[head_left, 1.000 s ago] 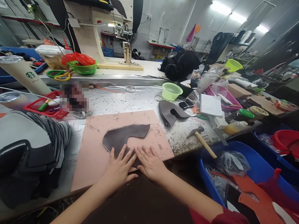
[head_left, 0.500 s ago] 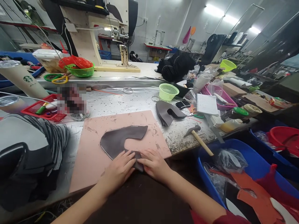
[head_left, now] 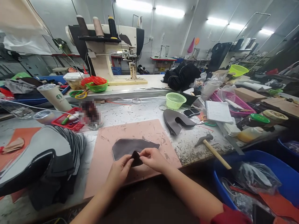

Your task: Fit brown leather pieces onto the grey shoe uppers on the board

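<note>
Right now the dark leather piece (head_left: pixel 130 147) lies flat on the pink cutting mat (head_left: pixel 102 161), w/ its near end folded up off the mat. It's a dark brown-grey cut shape, curved on its left edge and running to a point at its right end.

Left hand (head_left: pixel 120 170) sits at the mat's near edge, fingers curled in, thumb and fingertips pinched on the left side of the folded-up end. Right hand (head_left: pixel 153 159) is just beside it, also mostly closed, pinching the same fold from the right. Fingertips of both hands nearly meet on the fold.

Containers, taking the mat as ref: far left of it, a red tray (head_left: pixel 66 119) w/ small tools inside, incl. a green-handled one. Behind the mat and left, a green bowl (head_left: pixel 97 87) holding a red plastic bag. Behind the mat and right, a light green mesh basket (head_left: pixel 175 100); can't tell what's in it. Further right, a pink basket (head_left: pixel 233 101) w/ paper and plastic bits in it. Right of the mat and below table level, a blue tub (head_left: pixel 275 166) holding crumpled plastic bags and orange-red cut pieces. A hammer (head_left: pixel 211 146) lies between mat and tub, on the table edge.
</note>
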### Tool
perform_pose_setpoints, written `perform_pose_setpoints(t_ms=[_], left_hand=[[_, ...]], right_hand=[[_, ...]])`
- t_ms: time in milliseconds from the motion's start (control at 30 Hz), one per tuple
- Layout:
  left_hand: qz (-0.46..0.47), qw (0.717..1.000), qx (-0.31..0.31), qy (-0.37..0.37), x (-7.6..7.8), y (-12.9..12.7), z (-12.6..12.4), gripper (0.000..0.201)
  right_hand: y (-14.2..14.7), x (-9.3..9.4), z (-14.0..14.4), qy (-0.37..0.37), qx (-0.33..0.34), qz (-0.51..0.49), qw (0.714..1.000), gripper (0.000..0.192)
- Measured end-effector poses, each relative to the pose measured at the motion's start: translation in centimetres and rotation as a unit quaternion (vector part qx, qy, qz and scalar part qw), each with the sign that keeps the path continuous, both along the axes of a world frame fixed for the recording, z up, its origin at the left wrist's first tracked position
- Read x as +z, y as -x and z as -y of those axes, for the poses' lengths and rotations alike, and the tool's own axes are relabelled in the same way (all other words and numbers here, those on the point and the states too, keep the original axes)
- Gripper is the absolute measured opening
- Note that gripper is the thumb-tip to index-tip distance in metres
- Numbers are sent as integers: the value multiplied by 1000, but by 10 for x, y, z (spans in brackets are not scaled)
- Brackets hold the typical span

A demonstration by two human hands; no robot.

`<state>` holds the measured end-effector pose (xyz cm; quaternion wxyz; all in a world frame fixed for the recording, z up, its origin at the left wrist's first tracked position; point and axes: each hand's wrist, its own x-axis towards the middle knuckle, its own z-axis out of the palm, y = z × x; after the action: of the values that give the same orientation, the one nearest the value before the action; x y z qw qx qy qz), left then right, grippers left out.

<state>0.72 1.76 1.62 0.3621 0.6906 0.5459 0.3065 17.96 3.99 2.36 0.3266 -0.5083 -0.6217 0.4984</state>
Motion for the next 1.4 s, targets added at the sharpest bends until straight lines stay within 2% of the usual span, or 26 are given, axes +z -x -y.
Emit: perform_pose_setpoints(t_ms=[233, 367, 433, 500, 567, 600, 733, 833, 900, 967, 1000, 1067, 1133, 1200, 1233, 1267, 1300, 1333, 1400], left_hand=[[-12, 1000, -15, -1, -2, 0, -1, 28], [-31, 998, -63, 0, 4, 8, 1, 31], [-52, 997, -63, -16, 7, 15, 2, 37], [-108, 992, -29, -50, 7, 20, 3, 41], [-198, 975, -8, -96, 0, 20, 5, 41], [-244, 962, -11, -119, -7, 20, 6, 42], [-370, 912, -56, -166, -41, 14, 3, 62], [-398, 899, -108, -147, -50, 15, -8, 77], [-399, 895, -167, -112, -41, 19, -16, 95], [-392, 892, -210, -78, -21, 27, -21, 111], [-386, 895, -210, -78, -9, 32, -21, 113], [-371, 906, -163, -123, 20, 48, -17, 102], [-356, 912, -57, -197, 50, 75, -12, 79], [-350, 901, 111, -232, 76, 117, -9, 58], [-352, 885, 210, -219, 84, 143, -8, 52], [-366, 861, 299, -190, 90, 170, -9, 48], [-386, 836, 361, -145, 92, 198, -11, 46], [-403, 825, 382, -105, 90, 224, -14, 44], [-445, 810, 382, -18, 80, 266, -19, 39]], right_hand=[[2, -1, 1, -41, 6, 46, 998, 8], [-15, 1, -4, -63, 25, 45, 997, 5], [-35, 2, -13, -69, -23, 27, 997, 6], [-56, 1, -23, -73, -105, 7, 992, 12], [-70, -1, -32, -73, -158, 3, 985, 17], [-73, -3, -37, -71, -162, 13, 984, 19], [-63, -15, -54, -33, -85, 96, 991, 23], [-45, -19, -69, 19, -18, 116, 993, 25], [-34, -19, -77, 45, 36, 113, 992, 29], [-22, -19, -84, 36, 97, 123, 987, 33], [-17, -19, -87, 11, 120, 132, 984, 34], [-8, -20, -94, -77, 142, 137, 977, 35], [0, -21, -107, -173, 136, 124, 968, 36], [4, -19, -128, -235, 112, 123, 958, 36], [5, -16, -143, -251, 94, 143, 953, 36], [5, -13, -160, -259, 73, 176, 947, 36], [4, -9, -177, -262, 52, 213, 940, 35], [3, -5, -196, -262, 31, 248, 932, 34], [-2, 3, -228, -259, -8, 297, 919, 33]])
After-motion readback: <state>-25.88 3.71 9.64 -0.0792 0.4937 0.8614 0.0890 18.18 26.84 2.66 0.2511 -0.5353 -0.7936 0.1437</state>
